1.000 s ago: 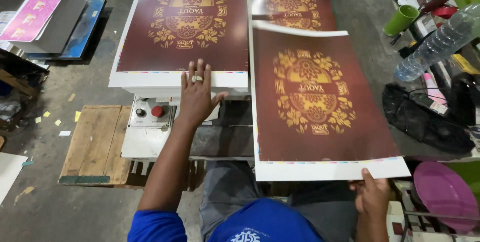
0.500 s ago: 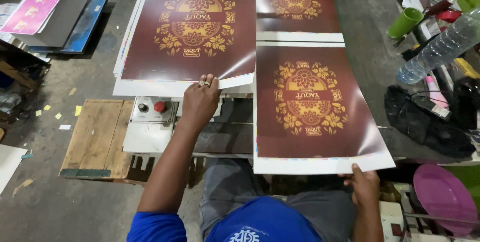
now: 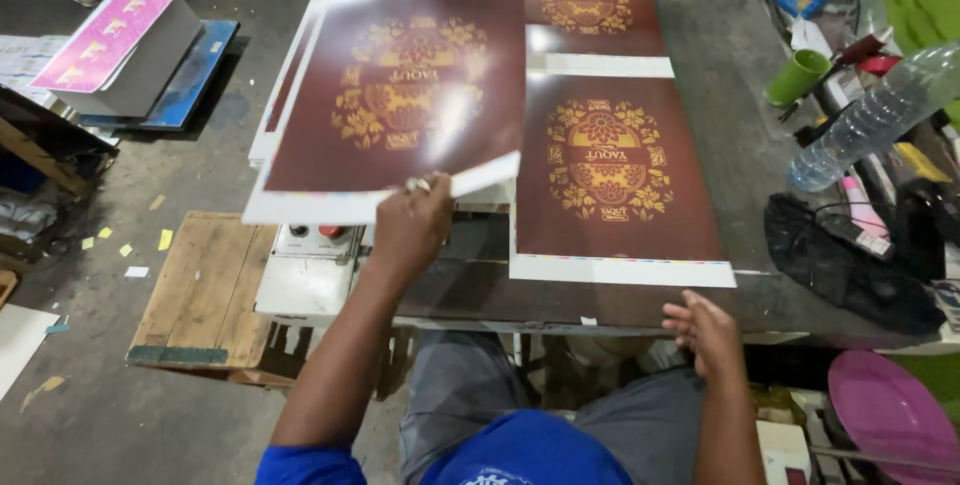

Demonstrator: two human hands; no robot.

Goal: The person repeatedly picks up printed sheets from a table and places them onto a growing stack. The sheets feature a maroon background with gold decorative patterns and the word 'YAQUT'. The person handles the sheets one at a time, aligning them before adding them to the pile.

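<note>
My left hand grips the near edge of a glossy maroon printed sheet with a gold ornament, lifting it off a stack of like sheets at the left. A second maroon sheet lies flat on the dark table to the right. My right hand hovers at the table's near edge just below that sheet, fingers apart and holding nothing. Another sheet lies behind it.
A white control box with a red button sits under the stack. A green cup, clear plastic bottle and black bag crowd the right side. A wooden pallet and pink-topped paper stack stand left; a pink plate lower right.
My left hand has gripped and raised the top sheet of the left stack. My right hand has let go of the right sheet, which now lies flat on the table.
</note>
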